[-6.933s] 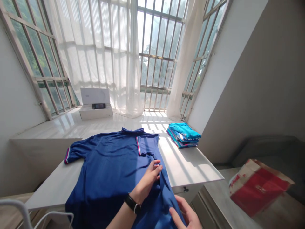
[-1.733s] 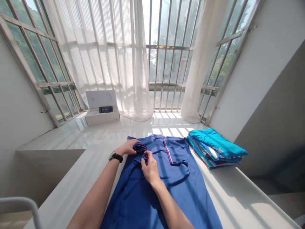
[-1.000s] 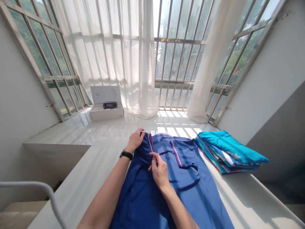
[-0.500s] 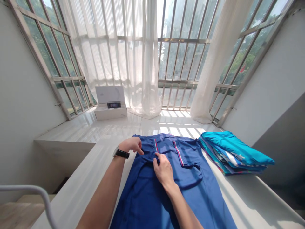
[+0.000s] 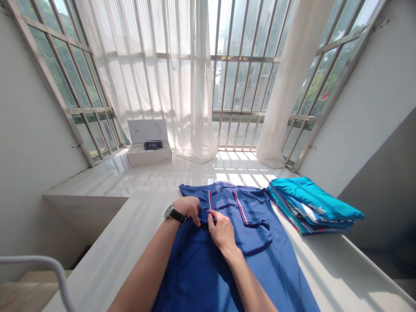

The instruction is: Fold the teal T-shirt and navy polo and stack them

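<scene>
A dark blue shirt [image 5: 208, 268] lies spread on the white surface, its collar end away from me. Its short sleeves are turned inward, each edged with a red and white striped band [image 5: 241, 208]. My left hand [image 5: 190, 209], with a black-strapped watch on the wrist, has its fingers curled down on the left sleeve. Beside it, thumb and forefinger of my right hand [image 5: 221, 229] pinch the cloth at the lower end of the left sleeve's striped band. Both hands partly cover the fabric they hold.
On the right stands a stack of folded clothes [image 5: 313, 206], turquoise on top. An opened white box [image 5: 149, 156] sits at the back left near the curtain [image 5: 185, 108] and barred windows. A pale curved tube [image 5: 55, 266] rises at lower left.
My left hand has moved toward me and to the right along the sleeve, nearer my right hand. My right hand stays at the sleeve band, and the view has shifted slightly.
</scene>
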### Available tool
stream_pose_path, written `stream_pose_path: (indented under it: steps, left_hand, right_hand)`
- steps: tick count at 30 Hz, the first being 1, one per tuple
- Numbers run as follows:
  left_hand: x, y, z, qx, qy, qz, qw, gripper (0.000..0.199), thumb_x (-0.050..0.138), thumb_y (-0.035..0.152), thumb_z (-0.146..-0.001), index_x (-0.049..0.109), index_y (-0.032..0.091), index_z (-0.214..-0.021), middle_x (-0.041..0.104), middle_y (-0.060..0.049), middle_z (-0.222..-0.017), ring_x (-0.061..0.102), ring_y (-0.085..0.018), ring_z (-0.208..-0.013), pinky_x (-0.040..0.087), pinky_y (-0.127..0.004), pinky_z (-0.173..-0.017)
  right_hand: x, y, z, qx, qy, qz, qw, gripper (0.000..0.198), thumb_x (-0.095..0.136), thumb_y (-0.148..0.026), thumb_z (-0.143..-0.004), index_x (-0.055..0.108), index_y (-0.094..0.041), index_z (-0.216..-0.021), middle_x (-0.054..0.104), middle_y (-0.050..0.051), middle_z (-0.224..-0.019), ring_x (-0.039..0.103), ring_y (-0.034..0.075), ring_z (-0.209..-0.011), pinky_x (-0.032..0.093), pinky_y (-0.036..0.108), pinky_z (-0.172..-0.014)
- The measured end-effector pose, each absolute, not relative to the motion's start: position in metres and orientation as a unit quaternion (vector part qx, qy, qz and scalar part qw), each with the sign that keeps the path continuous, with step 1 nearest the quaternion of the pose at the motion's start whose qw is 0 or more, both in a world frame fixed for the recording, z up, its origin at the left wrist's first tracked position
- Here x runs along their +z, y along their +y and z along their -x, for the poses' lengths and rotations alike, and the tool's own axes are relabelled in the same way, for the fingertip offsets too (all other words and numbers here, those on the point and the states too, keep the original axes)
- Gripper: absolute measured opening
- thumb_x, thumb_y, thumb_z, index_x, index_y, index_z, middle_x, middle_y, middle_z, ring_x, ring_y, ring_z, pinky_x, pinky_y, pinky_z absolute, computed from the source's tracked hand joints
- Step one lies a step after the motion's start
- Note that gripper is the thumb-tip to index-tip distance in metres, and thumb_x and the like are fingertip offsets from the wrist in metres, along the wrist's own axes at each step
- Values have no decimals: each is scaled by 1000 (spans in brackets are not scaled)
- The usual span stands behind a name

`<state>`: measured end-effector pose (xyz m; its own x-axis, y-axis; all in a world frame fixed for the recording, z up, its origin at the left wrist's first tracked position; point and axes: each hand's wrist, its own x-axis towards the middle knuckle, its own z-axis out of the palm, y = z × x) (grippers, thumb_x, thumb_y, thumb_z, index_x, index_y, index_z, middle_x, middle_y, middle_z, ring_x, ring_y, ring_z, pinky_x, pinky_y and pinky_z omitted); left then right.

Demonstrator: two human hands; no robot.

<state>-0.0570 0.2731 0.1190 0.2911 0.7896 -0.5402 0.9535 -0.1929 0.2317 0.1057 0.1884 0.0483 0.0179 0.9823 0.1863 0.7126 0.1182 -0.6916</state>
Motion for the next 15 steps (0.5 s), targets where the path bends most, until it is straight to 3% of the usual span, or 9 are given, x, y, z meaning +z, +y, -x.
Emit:
stream_pose_path:
  steps: [3,7,11,15]
  left_hand:
    - [125,266,52,-160,600,-750,229,28,90,32,-52,67,19,-63,72,-2,-67,72,-24,-73,58,-28,-68]
    - [134,258,54,-144,618,-730,254,13,73,10,-60,64,19,-63,71,-2,-61,72,-21,-67,57,-26,-61]
    - [146,254,64,-118,611,-725,294,12,66,8,-63,63,19,-65,66,2,-56,72,-18,-63,56,-21,-56]
    - [153,254,72,-102,586,-731,335,9,75,16,-59,69,19,-65,65,1,-53,71,-19,-63,53,-21,-53]
  right_hand:
    - [51,188,-105,207,-667,642,315,37,47,-30,-100,77,-21,-120,80,10,-112,76,25,-102,52,31,-89]
    - [53,187,-105,203,-673,642,306,36,48,-33,-101,78,-22,-118,81,11,-108,76,26,-102,51,30,-87]
    - [54,185,-104,199,-682,632,309,37,46,-37,-103,80,-25,-110,82,10,-100,76,26,-96,49,28,-79]
    - [55,185,-104,193,-687,625,316,38,44,-40,-104,81,-27,-100,82,8,-91,76,23,-88,45,26,-74]
